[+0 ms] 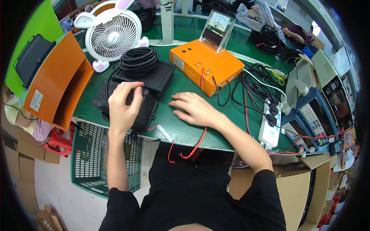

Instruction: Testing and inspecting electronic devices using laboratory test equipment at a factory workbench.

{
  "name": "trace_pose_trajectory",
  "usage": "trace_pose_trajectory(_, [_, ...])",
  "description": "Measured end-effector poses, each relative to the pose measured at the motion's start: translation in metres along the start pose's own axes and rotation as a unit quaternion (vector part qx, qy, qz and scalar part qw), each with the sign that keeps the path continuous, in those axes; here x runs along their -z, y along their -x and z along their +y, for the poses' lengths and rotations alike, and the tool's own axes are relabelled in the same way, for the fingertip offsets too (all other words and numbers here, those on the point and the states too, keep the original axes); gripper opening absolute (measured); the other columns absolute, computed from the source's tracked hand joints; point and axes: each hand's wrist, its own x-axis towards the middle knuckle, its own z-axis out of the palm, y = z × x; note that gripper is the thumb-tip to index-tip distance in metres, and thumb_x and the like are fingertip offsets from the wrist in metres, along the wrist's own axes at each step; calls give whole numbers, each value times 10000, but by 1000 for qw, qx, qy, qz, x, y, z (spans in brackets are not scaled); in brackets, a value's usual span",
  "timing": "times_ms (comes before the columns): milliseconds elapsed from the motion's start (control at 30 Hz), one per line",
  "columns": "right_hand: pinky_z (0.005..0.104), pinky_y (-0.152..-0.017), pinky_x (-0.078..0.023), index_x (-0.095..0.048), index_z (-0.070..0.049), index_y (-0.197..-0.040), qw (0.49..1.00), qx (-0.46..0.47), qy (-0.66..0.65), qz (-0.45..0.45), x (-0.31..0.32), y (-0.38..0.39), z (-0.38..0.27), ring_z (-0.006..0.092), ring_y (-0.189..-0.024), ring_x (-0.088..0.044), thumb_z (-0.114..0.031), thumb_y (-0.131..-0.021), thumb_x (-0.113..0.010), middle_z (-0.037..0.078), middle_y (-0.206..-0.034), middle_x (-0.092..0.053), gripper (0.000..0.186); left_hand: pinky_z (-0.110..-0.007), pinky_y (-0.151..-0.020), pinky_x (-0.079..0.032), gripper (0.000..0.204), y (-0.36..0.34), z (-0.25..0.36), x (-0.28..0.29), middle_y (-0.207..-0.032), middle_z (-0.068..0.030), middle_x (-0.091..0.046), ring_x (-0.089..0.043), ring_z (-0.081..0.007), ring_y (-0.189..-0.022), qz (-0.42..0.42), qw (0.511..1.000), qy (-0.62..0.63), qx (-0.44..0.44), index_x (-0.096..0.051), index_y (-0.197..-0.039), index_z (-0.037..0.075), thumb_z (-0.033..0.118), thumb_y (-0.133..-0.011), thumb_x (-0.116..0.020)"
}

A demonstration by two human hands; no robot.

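You seem to be at the handling step with the black case, which sits on the counter under and just right of your left hand. That hand is curled, thumb tip near the forefinger; whether it pinches anything or touches the case can't be told. Your right hand is loosely spread, palm down, empty and apart from the case. A next move on the case would probably call for a steadying grip from the right hand, keeping clear of the red-wired white stick nearer you, between your hands. The case looks boxy, rigid and dark, with moulded edges; its top is partly covered. Just beyond your left hand, a ribbed black coil rests on a flatter black box.
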Motion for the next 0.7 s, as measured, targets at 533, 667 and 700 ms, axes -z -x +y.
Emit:
trace_pose_trajectory(533, [513,-1001,-291,-531,-39,-953,963,-9,125,-236,69,35,-61,284,-930,-522,-41,-516,-642,112,-856,-503,451,-450,-1008,-330,588,99,17,-7,-1171,-137,-501,-468,-288,-1133,-228,953,-146,-137,-515,-1188,62,7,-607,-589])
trace_pose_trajectory(667, [349,-721,-376,-528,-69,-811,964,81,63,-247,42,48,-78,220,-721,-484,-138,-541,-630,54,-712,-450,297,-431,-962,-390,320,98,18,-9,-1004,-108,-543,-515,-265,-1036,-200,956,-125,-172,-584,-976,45,87,-665,-647])
trace_pose_trajectory(700, [320,-676,-383,-546,-62,-781,961,118,86,-235,38,51,-81,202,-697,-486,-155,-552,-650,42,-700,-459,269,-426,-951,-403,266,98,19,-9,-943,-94,-548,-526,-255,-1004,-197,951,-119,-206,-592,-903,40,123,-663,-669])
